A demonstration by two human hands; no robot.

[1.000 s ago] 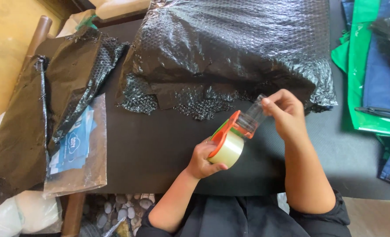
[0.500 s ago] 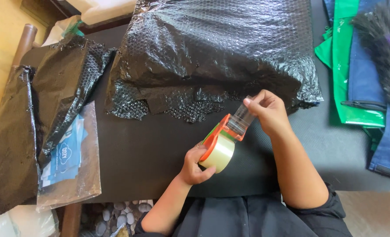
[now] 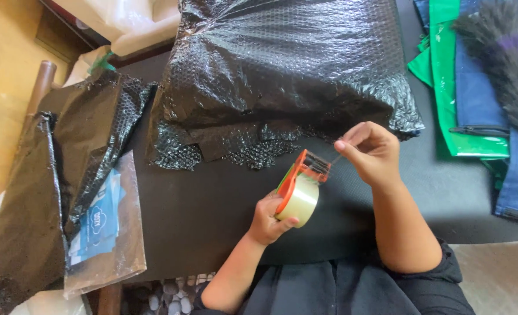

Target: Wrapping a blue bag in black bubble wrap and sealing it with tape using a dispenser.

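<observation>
**Tape end pinched short at the dispenser's cutter**

I see the left hand (image 3: pixel 266 219) wrapped around a roll of clear tape (image 3: pixel 298 199) set in an orange dispenser (image 3: pixel 300 171), fingers curled under the roll and thumb pressed on its near side. The grip is closed firmly on it, holding it just above the black table (image 3: pixel 212 204). Up and to the right of that grip, the right hand (image 3: pixel 371 153) pinches the free tape end (image 3: pixel 336 156) between thumb and forefinger, fingers closed tight on it; the other fingers curl loosely behind.

Compared with half a second ago, the stretch of tape between the two hands is much shorter. Then a broad clear strip stood out from the cutter toward the right hand; now I can only make out a thin sliver running from the dispenser's dark toothed edge to the pinch. I cannot tell if the strip is twisted or edge-on. The right hand sits a little lower relative to the cutter, nearly level with it, and the dispenser is tilted with its cutter pointing up and right.

Just beyond both grips lies a large parcel in black bubble wrap (image 3: pixel 282 70), its ragged edge near the cutter. Far left of the left hand, loose black wrap (image 3: pixel 66 151) overlaps a clear plastic bag with blue printed paper (image 3: pixel 104 227). Right of the right hand lie green and blue bags (image 3: pixel 475 81).
</observation>
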